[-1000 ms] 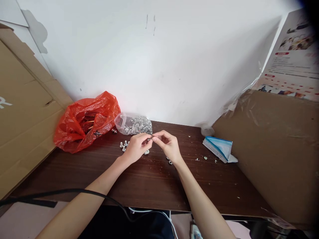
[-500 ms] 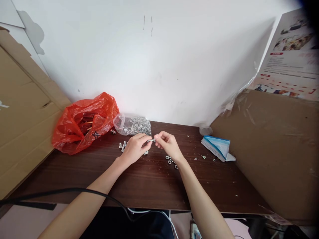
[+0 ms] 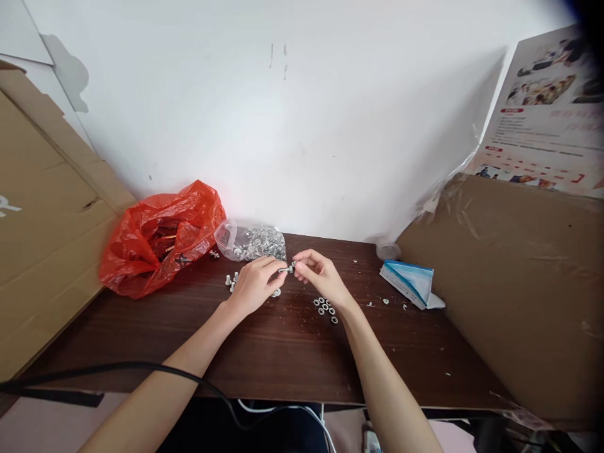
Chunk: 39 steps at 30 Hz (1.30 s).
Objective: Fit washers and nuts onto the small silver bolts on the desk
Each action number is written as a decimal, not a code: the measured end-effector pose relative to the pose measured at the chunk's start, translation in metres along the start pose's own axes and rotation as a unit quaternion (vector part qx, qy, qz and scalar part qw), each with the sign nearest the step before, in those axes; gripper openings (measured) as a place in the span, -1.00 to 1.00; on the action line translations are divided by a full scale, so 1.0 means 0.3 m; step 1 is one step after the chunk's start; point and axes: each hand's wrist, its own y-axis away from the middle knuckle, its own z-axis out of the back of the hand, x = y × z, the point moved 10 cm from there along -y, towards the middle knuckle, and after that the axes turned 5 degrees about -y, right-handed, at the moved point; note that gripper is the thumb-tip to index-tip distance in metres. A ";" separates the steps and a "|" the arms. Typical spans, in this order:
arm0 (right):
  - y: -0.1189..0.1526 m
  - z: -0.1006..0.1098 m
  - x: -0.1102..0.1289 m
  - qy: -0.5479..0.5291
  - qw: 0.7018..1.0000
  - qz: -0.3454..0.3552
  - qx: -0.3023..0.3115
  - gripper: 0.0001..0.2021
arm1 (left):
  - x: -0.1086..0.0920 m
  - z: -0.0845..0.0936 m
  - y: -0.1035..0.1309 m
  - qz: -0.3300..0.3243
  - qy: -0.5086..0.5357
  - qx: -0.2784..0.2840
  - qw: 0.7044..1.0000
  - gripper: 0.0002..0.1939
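Between thumb and fingertips my left hand [image 3: 257, 281] holds a small metal bolt [image 3: 285, 270], its length pointing right. A nut sits around the bolt near its right end. My right hand [image 3: 321, 275] is closed at the fingertips on a small metal piece at that end, too small to identify surely. Several loose nuts [image 3: 325, 307] lie on the dark table beneath my right wrist. Several bolts [image 3: 228, 280] stand left of my left hand, partly hidden by it. Washers [image 3: 276, 292] lie just under the left fingertips.
A clear bag of metal hardware [image 3: 255, 241] lies behind my hands, beside an open red plastic bag [image 3: 160, 236]. At right are a blue and white packet [image 3: 408, 281] and a round clear container [image 3: 388, 251]. Cardboard [image 3: 509, 283] flanks the table [image 3: 264, 358]; a black cable crosses my left forearm.
The fingertips of my right hand have opened slightly and drawn back from the bolt, so the nut on it now shows. The camera view has shifted a little.
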 end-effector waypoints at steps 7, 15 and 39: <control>0.001 -0.006 -0.019 0.027 1.000 -0.007 0.006 -0.65 | 0.003 -0.003 0.006 -0.010 -0.011 -0.001 1.000 -0.87; 0.004 0.004 0.003 0.056 0.998 0.012 0.004 -0.69 | -0.007 -0.042 0.015 -0.023 -0.035 0.037 0.998 -0.89; 0.014 -0.046 0.001 0.215 0.976 0.020 0.034 -0.61 | -0.011 -0.013 0.007 -0.032 -0.087 0.014 0.996 -0.90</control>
